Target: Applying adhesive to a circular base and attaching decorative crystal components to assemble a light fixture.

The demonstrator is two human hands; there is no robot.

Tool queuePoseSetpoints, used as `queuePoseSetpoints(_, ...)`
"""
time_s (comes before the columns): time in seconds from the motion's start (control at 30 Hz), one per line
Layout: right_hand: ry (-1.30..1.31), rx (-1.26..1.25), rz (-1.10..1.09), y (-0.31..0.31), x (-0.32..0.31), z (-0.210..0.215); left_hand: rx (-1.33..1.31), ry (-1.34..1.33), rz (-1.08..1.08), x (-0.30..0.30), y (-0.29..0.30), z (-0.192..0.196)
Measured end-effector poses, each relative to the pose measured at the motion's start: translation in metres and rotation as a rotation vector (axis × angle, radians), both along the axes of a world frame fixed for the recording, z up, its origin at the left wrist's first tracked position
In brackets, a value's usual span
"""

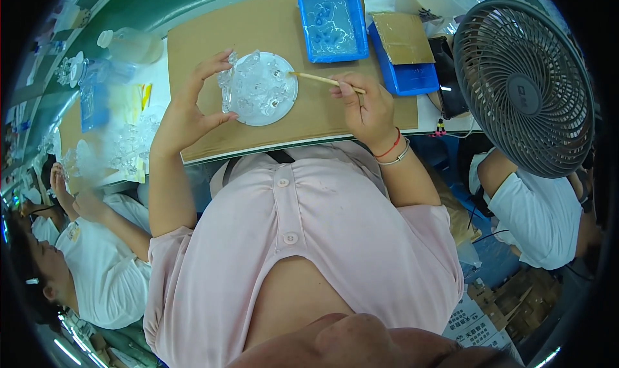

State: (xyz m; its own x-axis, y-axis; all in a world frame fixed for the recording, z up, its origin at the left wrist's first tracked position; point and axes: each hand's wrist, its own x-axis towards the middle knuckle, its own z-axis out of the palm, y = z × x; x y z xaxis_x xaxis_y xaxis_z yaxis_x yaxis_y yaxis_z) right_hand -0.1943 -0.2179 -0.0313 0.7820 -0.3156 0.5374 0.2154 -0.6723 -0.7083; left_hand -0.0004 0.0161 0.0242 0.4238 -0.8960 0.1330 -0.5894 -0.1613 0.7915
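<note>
We see a brown cardboard sheet (pixel 258 26) on the bench; above it our left hand (pixel 187 110) pinches the left rim of a clear round glass piece (pixel 261 87), while our right hand (pixel 367 107), just right of it, grips a thin wooden stick (pixel 319 79) whose tip touches the piece

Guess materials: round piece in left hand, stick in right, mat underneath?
Round piece: clear glossy plastic or glass, see-through with bright glints; which one is unclear. Stick: pale tan, matte, thin; looks like wood or bamboo. Mat: flat brown matte sheet, likely cardboard. Left hand pinches the piece's edge; right hand grips the stick.
</note>
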Motion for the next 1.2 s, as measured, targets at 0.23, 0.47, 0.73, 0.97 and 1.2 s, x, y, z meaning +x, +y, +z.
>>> queuePoseSetpoints(0.23, 0.002, -0.037, 0.093, 0.001, -0.013, 0.010, -0.031, -0.004, -0.004, 0.004, 0.001, -0.004)
queuePoseSetpoints(0.47, -0.023, -0.052, 0.122, 0.007, -0.018, 0.010, -0.072, 0.035, -0.036, 0.009, 0.002, -0.011)
queuePoseSetpoints(0.73, -0.046, -0.118, 0.068, 0.015, -0.016, 0.014, -0.180, -0.044, 0.044, -0.001, 0.001, -0.021)
queuePoseSetpoints(0.97, -0.045, -0.098, 0.088, 0.014, -0.016, 0.009, -0.204, -0.177, 0.158, -0.018, 0.002, -0.027)
queuePoseSetpoints(1.2, -0.024, -0.100, 0.076, 0.010, -0.015, 0.008, -0.211, -0.168, 0.281, -0.032, 0.002, -0.031)
